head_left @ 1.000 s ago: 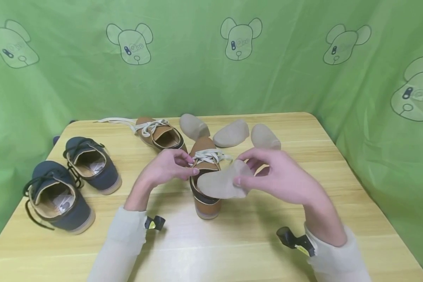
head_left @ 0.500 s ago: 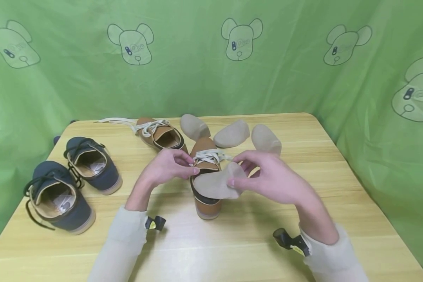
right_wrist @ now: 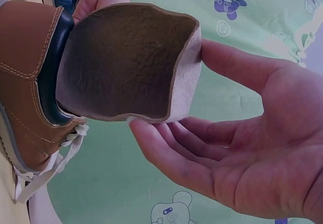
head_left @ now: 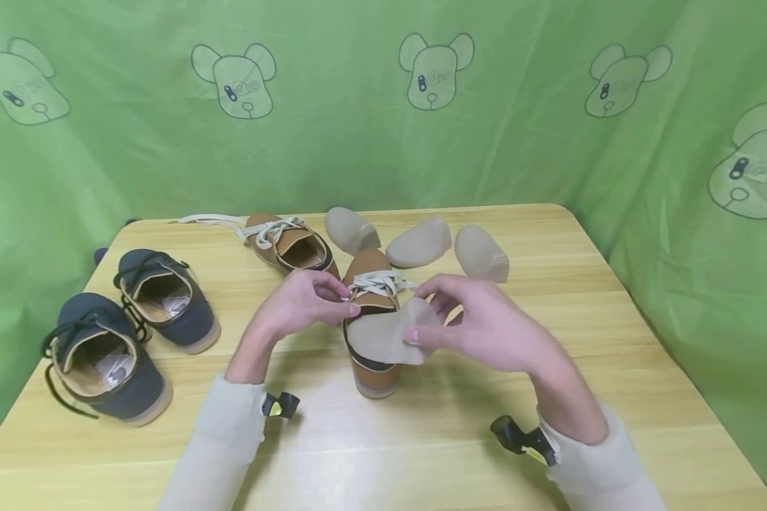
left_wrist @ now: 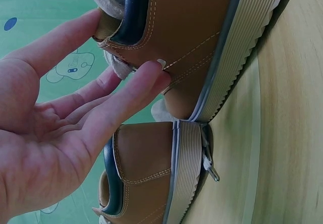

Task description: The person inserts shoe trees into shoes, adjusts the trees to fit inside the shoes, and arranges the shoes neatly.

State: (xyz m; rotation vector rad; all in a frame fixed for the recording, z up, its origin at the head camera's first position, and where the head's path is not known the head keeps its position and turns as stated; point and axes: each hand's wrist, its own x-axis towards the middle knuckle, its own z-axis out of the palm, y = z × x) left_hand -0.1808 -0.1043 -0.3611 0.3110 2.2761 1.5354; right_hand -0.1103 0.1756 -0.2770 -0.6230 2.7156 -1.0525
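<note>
A brown lace-up shoe (head_left: 375,380) with white laces stands mid-table, heel toward me. My left hand (head_left: 299,306) holds its left side; in the left wrist view the thumb is at the collar edge and a fingertip touches the brown side panel (left_wrist: 186,32). With my right hand (head_left: 486,321) I pinch a grey moulded-pulp shoe insert (head_left: 383,337) by its right end. The insert lies over the shoe's opening, rounded end to the left. Its hollow underside (right_wrist: 118,65) faces the right wrist camera, beside the shoe's dark collar (right_wrist: 49,72).
A second brown shoe (head_left: 275,245) sits behind to the left, its lace trailing. Three more grey inserts (head_left: 420,243) lie along the back. Two navy shoes (head_left: 134,387) stand at the left. A green curtain (head_left: 332,142) hangs beyond the wooden table (head_left: 588,341).
My right hand has moved slightly left with the insert, which now covers more of the shoe's opening. The left hand has stayed on the shoe.
</note>
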